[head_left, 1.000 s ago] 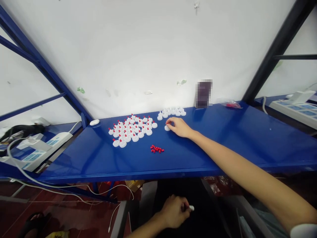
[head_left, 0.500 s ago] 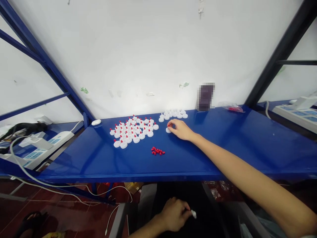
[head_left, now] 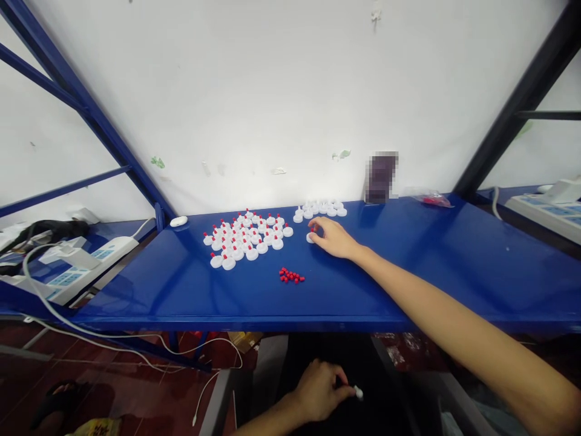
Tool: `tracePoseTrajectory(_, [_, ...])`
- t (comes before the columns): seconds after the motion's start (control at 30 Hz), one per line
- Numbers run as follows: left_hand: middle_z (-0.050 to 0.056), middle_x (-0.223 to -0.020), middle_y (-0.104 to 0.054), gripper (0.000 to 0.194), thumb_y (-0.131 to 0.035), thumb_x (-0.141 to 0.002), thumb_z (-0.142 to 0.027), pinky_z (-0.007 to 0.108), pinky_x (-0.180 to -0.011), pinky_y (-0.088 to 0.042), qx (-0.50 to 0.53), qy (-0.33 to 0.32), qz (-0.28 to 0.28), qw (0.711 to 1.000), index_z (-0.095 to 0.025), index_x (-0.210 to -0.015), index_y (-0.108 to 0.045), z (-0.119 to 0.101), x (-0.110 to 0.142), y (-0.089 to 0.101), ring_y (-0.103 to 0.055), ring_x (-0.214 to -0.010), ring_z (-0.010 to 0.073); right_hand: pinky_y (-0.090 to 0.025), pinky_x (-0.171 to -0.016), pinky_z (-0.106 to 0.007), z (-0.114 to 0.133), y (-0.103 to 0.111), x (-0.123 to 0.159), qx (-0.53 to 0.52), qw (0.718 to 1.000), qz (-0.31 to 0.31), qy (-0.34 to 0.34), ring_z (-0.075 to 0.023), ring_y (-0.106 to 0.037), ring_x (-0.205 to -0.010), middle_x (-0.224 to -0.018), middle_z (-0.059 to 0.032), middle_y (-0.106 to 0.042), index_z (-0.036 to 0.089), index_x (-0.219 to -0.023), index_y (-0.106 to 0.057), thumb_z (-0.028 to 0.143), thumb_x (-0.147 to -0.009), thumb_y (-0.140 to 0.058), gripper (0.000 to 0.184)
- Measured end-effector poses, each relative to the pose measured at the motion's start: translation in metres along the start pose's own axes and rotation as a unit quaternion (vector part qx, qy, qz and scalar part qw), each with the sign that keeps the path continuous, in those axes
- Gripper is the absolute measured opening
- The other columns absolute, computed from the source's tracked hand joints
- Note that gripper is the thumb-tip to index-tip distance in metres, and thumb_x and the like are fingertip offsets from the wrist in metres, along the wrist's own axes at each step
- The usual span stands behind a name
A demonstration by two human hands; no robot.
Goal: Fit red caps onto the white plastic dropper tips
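Observation:
On the blue table, the fingertips of my right hand close around the small red tip cap on a white nozzle lid. Left of it stands a group of white nozzle lids with red tips. Behind my hand, white lids without red tips sit near the wall. Several loose red tip caps lie in a small heap towards the front. Low over my lap, my left hand pinches a small white piece, its shape too small to make out.
A white oval object lies at the table's back left. A blurred dark object leans on the wall, with a clear plastic bag of red bits to its right. Power strips and cables flank the table behind the blue frame.
The whole view has shifted slightly. My right hand stays at the same lid with its fingertips at the red tip; my left hand still pinches the white piece.

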State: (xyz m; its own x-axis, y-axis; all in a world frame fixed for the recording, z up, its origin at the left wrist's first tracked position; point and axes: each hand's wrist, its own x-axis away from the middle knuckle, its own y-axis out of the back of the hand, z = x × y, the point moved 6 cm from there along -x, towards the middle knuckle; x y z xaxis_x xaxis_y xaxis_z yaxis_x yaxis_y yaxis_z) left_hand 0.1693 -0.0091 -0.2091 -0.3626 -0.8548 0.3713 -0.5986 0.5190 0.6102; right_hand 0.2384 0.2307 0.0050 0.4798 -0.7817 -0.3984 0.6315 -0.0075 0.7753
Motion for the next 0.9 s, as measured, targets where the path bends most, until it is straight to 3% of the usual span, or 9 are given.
tracePoseTrajectory(0.17, [-0.001,-0.070,-0.066,0.037,-0.055,-0.090,-0.049,0.020,-0.058,-0.036,0.031,-0.036,0.021,0.999,-0.019,-0.103,-0.072,-0.006,0.004,0.006,-0.056,-0.062,0.0111,-0.045,-0.069,-0.036,0.002,0.002,0.007,0.107,0.992,0.006,-0.067,-0.0200,-0.061,-0.070,-0.117,-0.0120,-0.057,0.023,-0.119,-0.060,0.044,-0.083,-0.062,0.042])
tracePoseTrajectory(0.27, [0.001,-0.076,-0.069,0.037,-0.046,-0.095,-0.045,0.021,-0.062,-0.039,0.001,-0.061,0.018,0.998,-0.020,-0.104,-0.072,-0.009,0.007,0.012,-0.060,-0.068,0.0124,-0.045,-0.069,-0.035,0.004,0.000,0.009,0.115,0.992,0.026,-0.048,-0.0230,-0.064,-0.079,-0.118,-0.0111,-0.059,0.024,-0.118,-0.060,0.043,-0.083,-0.062,0.040])
tracePoseTrajectory(0.43, [0.002,-0.085,-0.073,0.032,-0.045,-0.096,-0.037,0.022,-0.068,-0.043,-0.042,-0.101,0.024,0.994,-0.021,-0.104,-0.072,-0.018,0.010,0.035,-0.066,-0.076,0.0147,-0.044,-0.070,-0.031,0.006,0.000,0.007,0.071,0.997,0.041,0.003,-0.0234,-0.064,-0.090,-0.112,-0.0065,-0.066,0.025,-0.128,-0.052,0.034,-0.084,-0.063,0.046])
tracePoseTrajectory(0.53, [0.003,-0.089,-0.074,0.032,-0.042,-0.097,-0.032,0.022,-0.074,-0.046,-0.053,-0.151,0.002,0.987,-0.021,-0.104,-0.071,-0.036,0.020,0.056,-0.068,-0.080,0.0150,-0.043,-0.074,-0.031,0.012,-0.001,0.007,0.053,0.997,0.047,0.028,-0.0212,-0.065,-0.086,-0.103,-0.0049,-0.070,0.023,-0.125,-0.053,0.033,-0.086,-0.061,0.040])
tracePoseTrajectory(0.63, [0.005,-0.085,-0.073,0.032,-0.041,-0.097,-0.029,0.022,-0.074,-0.048,-0.047,-0.225,-0.028,0.973,-0.018,-0.103,-0.071,-0.068,0.041,0.076,-0.067,-0.077,0.0145,-0.042,-0.079,-0.033,0.017,0.001,0.006,0.042,0.998,0.021,0.035,-0.0200,-0.065,-0.083,-0.098,-0.0035,-0.070,0.022,-0.122,-0.054,0.032,-0.087,-0.061,0.038])
tracePoseTrajectory(0.7, [0.005,-0.076,-0.072,0.034,-0.040,-0.097,-0.029,0.022,-0.066,-0.048,-0.028,-0.289,-0.067,0.954,-0.016,-0.099,-0.071,-0.094,0.058,0.097,-0.065,-0.067,0.0131,-0.042,-0.077,-0.031,0.018,0.003,0.006,0.023,0.999,0.006,0.031,-0.0186,-0.064,-0.078,-0.097,-0.0032,-0.070,0.022,-0.123,-0.054,0.031,-0.086,-0.061,0.039])
tracePoseTrajectory(0.8, [0.003,-0.065,-0.068,0.027,-0.045,-0.094,-0.023,0.023,-0.064,-0.049,-0.024,-0.401,-0.196,0.895,-0.016,-0.088,-0.070,-0.130,0.076,0.148,-0.060,-0.056,0.0112,-0.043,-0.070,-0.028,0.020,0.003,0.006,-0.011,0.999,0.000,0.037,-0.0162,-0.063,-0.072,-0.100,-0.0041,-0.069,0.022,-0.124,-0.054,0.029,-0.085,-0.062,0.041])
tracePoseTrajectory(0.9, [0.003,-0.076,-0.069,0.023,-0.045,-0.095,-0.021,0.024,-0.065,-0.050,-0.084,-0.409,-0.299,0.858,-0.017,-0.093,-0.068,-0.144,0.061,0.210,-0.060,-0.062,0.0106,-0.044,-0.069,-0.027,0.023,0.001,0.006,-0.034,0.998,-0.001,0.060,-0.0154,-0.060,-0.072,-0.103,-0.0052,-0.067,0.021,-0.122,-0.055,0.026,-0.083,-0.063,0.040])
